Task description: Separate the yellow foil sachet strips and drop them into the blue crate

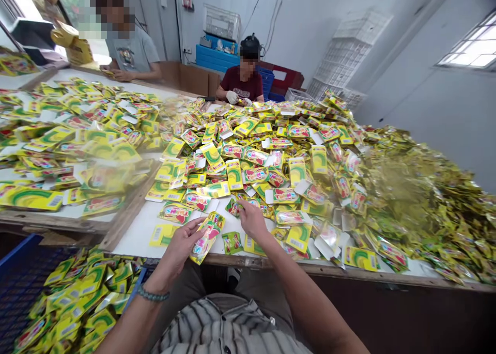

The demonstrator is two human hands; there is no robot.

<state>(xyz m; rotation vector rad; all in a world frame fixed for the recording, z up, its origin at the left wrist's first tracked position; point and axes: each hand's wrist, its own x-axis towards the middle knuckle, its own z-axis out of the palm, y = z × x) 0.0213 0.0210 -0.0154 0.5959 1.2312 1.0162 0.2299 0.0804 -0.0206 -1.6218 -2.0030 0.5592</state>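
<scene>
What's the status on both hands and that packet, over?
Left hand holding a yellow packet over the table edge. Right hand fingertips at the packet pile, grip unclear. Pile crowds both hands.

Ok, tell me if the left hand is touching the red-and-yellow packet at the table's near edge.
Touching. The head view shows the left hand gripping the packet, with the thumb lying across its face and the fingers behind it.

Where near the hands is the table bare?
A white patch lies between the wooden divider and the left hand, and a small one between the held packet and the right hand. Beyond, the packet pile is crowded.
</scene>
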